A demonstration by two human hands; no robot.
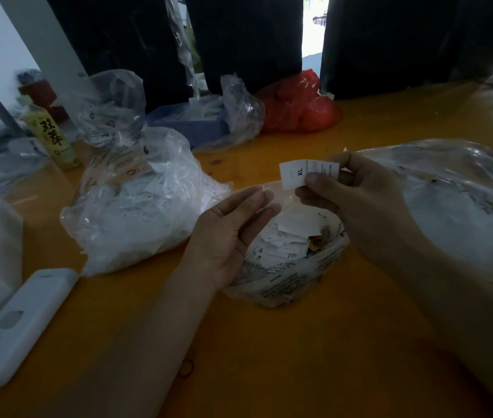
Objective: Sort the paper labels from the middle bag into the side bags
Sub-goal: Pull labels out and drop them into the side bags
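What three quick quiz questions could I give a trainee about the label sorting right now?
1. True or false: the right hand pinches a white label printed XL.
2. Which is empty? A) left hand B) right hand C) middle bag
3. Fill in: the held label hangs above the ____ bag.

Key: 1 true. 2 A; the left hand is open, palm up, beside the middle bag, which holds loose labels. 3 middle; the left bag and right bag sit to either side on the orange table.
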